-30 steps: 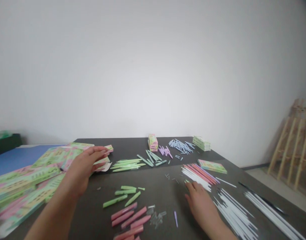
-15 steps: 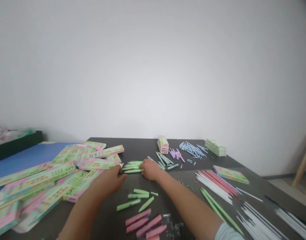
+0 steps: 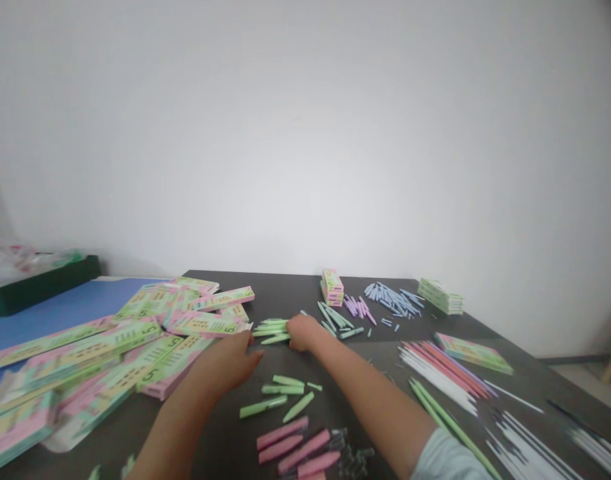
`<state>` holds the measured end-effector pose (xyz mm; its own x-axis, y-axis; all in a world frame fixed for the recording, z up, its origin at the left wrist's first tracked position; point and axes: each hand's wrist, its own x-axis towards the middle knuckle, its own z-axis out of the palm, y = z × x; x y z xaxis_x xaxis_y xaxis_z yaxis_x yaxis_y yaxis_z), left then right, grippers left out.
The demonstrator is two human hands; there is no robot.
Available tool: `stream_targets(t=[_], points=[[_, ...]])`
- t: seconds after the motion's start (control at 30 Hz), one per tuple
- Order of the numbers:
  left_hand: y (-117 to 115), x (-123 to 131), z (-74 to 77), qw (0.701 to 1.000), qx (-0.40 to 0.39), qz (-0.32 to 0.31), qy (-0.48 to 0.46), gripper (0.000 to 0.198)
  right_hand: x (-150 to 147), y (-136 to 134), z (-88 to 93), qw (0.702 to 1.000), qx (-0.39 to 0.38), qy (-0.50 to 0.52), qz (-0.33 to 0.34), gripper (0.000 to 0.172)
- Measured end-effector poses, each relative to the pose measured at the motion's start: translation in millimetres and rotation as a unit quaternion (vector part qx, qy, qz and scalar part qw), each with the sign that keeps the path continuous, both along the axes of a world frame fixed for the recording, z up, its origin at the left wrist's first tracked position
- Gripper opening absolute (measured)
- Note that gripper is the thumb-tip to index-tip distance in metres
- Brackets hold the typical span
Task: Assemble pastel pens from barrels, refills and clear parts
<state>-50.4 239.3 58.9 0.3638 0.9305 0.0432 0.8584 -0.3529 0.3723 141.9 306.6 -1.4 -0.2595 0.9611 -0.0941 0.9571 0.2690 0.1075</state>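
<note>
A small bundle of light-green pen barrels [image 3: 270, 329] lies on the dark table between my two hands. My right hand [image 3: 304, 331] is at the bundle's right end, fingers curled down on the pieces; its fingertips are partly hidden. At the left end is my left hand [image 3: 231, 360], thumb and forefinger apart, nothing visible in its grasp. Nearer to me lie several loose green pen pieces [image 3: 284, 389], and below those pink pen barrels [image 3: 292, 443] beside small clear parts [image 3: 352, 457]. Grey-green pen barrels [image 3: 335, 315] rest just beyond my right hand.
Printed pen boxes [image 3: 135, 353] are heaped on the left. Small box stacks stand at the back [image 3: 332, 288] and back right [image 3: 440, 296]. Purple [image 3: 360, 308] and blue pen parts [image 3: 392, 299] lie between them. Thin coloured refills [image 3: 442, 370] and white sticks [image 3: 525, 440] cover the right.
The view has shifted slightly, so the table's contents appear a little further right. Both hands stay at the ends of the green bundle.
</note>
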Motion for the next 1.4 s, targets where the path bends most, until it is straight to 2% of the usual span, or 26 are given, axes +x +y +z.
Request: stream_targets(t=[0.13,0.27,0.4,0.47,0.53,0.63,0.73,0.83,0.9,0.97,1.07,1.17,1.3,1.37,1.4], points=[[2.5,0.6,-3.9,1.0,0.012,-0.002,-0.001,0.024,0.9,-14.6,1.9,1.0,0.03,0.007,-0.003,0.03],[-3.1,13.7,-2.0,0.998,0.049,-0.03,-0.02,0.035,1.9,-46.9,15.0,0.996,0.078,0.03,0.011,0.028],[-24.9,43.6,4.4,0.987,0.09,-0.12,-0.056,0.05,9.3,-95.1,43.3,0.991,0.089,0.069,0.067,0.033],[-38.6,58.4,9.0,0.978,0.081,-0.18,-0.073,0.048,18.2,-122.5,58.1,0.989,0.085,0.086,0.088,0.032],[-51.1,69.3,14.3,0.973,0.065,-0.21,-0.073,0.04,29.3,-148.7,69.8,0.985,0.08,0.115,0.098,0.029],[-64.5,78.5,20.9,0.964,0.032,-0.256,-0.069,0.025,44.7,-181.3,78.4,0.977,0.059,0.192,0.067,0.025],[-69.8,82.4,21.6,0.949,0.001,-0.309,-0.068,0.025,57.8,-202.7,78.2,0.973,0.061,0.223,0.027,0.027],[-65.3,81.2,17.5,0.945,-0.003,-0.318,-0.084,0.026,74.1,-214.1,72.7,0.962,0.067,0.265,-0.005,0.024],[-58.8,77.7,14.5,0.947,-0.024,-0.294,-0.129,0.025,86.4,-217.5,67.2,0.933,0.071,0.351,-0.034,0.019],[-53.2,74.8,11.7,0.936,-0.105,-0.273,-0.196,0.019,97.1,-217.9,61.2,0.877,0.065,0.475,-0.045,0.026],[-52.5,77.5,6.3,0.879,-0.258,-0.273,-0.294,0.018,105.5,-214.9,52.7,0.779,0.051,0.624,-0.028,0.04],[-63.1,90.9,-1.2,0.828,-0.34,-0.271,-0.354,0.027,102.5,-209.9,44.0,0.709,0.051,0.703,-0.036,0.037],[-87.0,115.5,-9.8,0.8,-0.377,-0.253,-0.392,0.03,84.4,-206.6,32.7,0.645,-0.002,0.763,-0.047,0.041],[-96.0,124.4,-11.2,0.775,-0.414,-0.213,-0.427,0.032,75.8,-208.7,31.6,0.616,-0.014,0.785,-0.063,0.043],[-98.3,127.1,-10.9,0.75,-0.451,-0.184,-0.447,0.035,73.0,-210.6,32.6,0.598,-0.014,0.798,-0.075,0.044]])
